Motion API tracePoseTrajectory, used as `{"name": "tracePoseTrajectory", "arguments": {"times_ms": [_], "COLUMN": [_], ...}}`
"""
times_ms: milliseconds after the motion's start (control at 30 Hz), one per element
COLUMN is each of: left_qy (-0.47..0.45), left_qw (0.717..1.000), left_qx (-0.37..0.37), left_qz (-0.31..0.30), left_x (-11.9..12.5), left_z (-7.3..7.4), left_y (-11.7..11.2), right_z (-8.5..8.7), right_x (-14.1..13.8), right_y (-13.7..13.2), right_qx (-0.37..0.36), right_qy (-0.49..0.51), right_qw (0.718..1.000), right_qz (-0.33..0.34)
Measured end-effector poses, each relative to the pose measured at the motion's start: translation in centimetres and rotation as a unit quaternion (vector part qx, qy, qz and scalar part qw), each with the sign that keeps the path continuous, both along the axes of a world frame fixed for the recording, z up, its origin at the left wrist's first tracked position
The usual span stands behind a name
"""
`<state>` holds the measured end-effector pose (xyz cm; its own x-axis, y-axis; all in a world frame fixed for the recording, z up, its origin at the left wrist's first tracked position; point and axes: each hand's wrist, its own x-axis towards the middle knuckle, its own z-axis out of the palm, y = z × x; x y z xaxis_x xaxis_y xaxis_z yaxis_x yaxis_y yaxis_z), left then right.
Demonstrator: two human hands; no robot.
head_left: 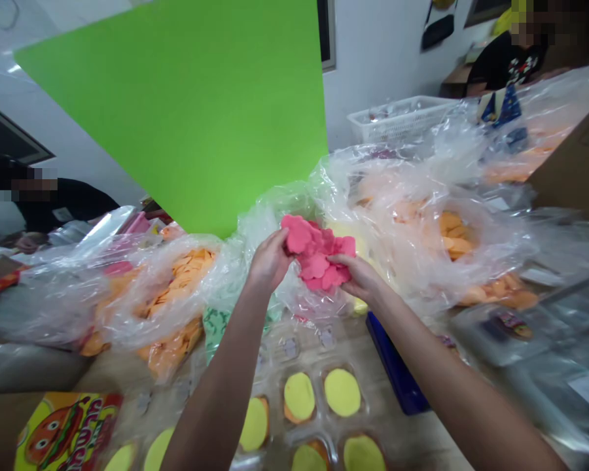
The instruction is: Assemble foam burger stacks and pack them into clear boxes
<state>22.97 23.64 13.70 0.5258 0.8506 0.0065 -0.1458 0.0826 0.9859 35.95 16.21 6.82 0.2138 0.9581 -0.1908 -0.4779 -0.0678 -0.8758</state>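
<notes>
My left hand (269,260) pinches the left edge of a loose bunch of soft pink flower-shaped pieces (317,265). On the right side of the bunch, my right hand (360,276) grips the same pieces between thumb and fingers. The bunch is over the mouth of a clear plastic bag (294,297); whether more pieces lie inside is hidden. Nearer to me, below both hands, clear moulded trays (319,409) hold several yellow discs (342,392), some with orange pieces showing under them. My left forearm covers part of the trays.
Clear bags of orange pieces (184,281) stand left and right (454,235). A dark blue bar-shaped object (397,366) lies beneath my right forearm. A green panel (201,111) rises behind. A printed burger box (66,432) is front left. A white basket (397,121) and two people are farther back.
</notes>
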Motion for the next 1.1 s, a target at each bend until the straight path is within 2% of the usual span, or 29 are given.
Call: {"name": "tracePoseTrajectory", "arguments": {"times_ms": [67,133,267,367,467,600,700,767,867,1000,1100], "left_qy": [-0.039,-0.057,-0.068,-0.075,-0.084,-0.103,-0.110,-0.114,-0.116,-0.088,-0.045], "left_qw": [0.998,0.993,0.985,0.982,0.980,0.978,0.975,0.973,0.969,0.965,0.970], "left_qx": [-0.052,-0.097,-0.156,-0.175,-0.181,-0.183,-0.194,-0.202,-0.215,-0.238,-0.226], "left_qz": [0.020,0.019,0.007,0.007,0.000,-0.004,0.002,0.011,0.036,0.069,0.079], "left_x": [0.0,-0.5,-1.9,-2.7,-3.4,-4.6,-5.9,-7.1,-9.5,-12.8,-14.7], "left_z": [-0.5,-1.1,-2.3,-2.8,-2.9,-2.8,-3.0,-3.3,-4.3,-5.9,-6.7], "left_y": [1.3,1.4,0.3,-0.5,-1.2,-2.3,-3.5,-4.4,-5.7,-7.5,-8.8], "right_z": [-0.5,-1.2,-2.1,-1.8,-0.8,1.0,2.1,2.1,0.7,-3.0,-5.3], "right_x": [1.4,2.2,2.2,1.6,1.2,1.2,0.8,0.3,-0.9,-3.1,-4.6], "right_y": [1.5,2.3,2.3,1.9,1.7,0.5,-1.9,-4.1,-7.4,-11.1,-12.5], "right_qx": [-0.002,-0.009,-0.017,-0.005,0.012,0.033,0.046,0.041,0.011,-0.035,-0.055], "right_qy": [-0.077,-0.157,-0.288,-0.345,-0.366,-0.324,-0.284,-0.276,-0.295,-0.317,-0.316], "right_qw": [0.997,0.987,0.957,0.937,0.928,0.942,0.957,0.960,0.954,0.934,0.920], "right_qz": [-0.013,-0.019,-0.026,-0.051,-0.075,-0.085,-0.040,0.002,0.054,0.160,0.224]}}
